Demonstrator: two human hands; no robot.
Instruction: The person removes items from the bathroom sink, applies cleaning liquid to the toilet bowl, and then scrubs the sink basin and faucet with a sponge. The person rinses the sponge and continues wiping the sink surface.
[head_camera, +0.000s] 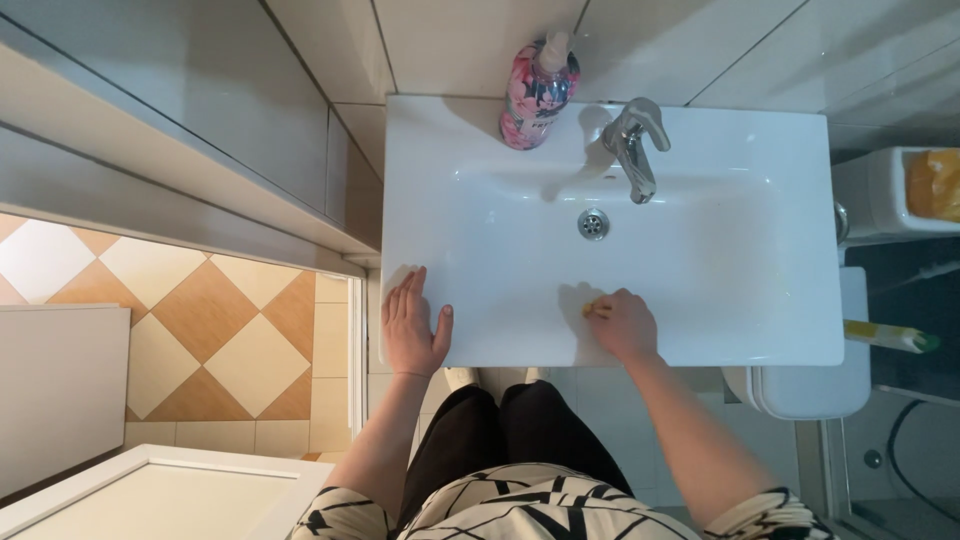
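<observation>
Sponge (596, 309), small and yellow, is lying at the sink's (700, 180) front rim, just right of middle, and the right hand (622, 326) is curling tightly around it and pressing it on the white basin. The left hand (412, 325) is resting flat and spread on the front left corner. No foam is showing, so how much is wiped I cannot tell; drain (593, 224), tap (634, 145) and soap bottle (539, 88) are standing further back

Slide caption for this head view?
Left hand flat on white sink rim; right hand presses a yellow sponge inside the basin.
</observation>
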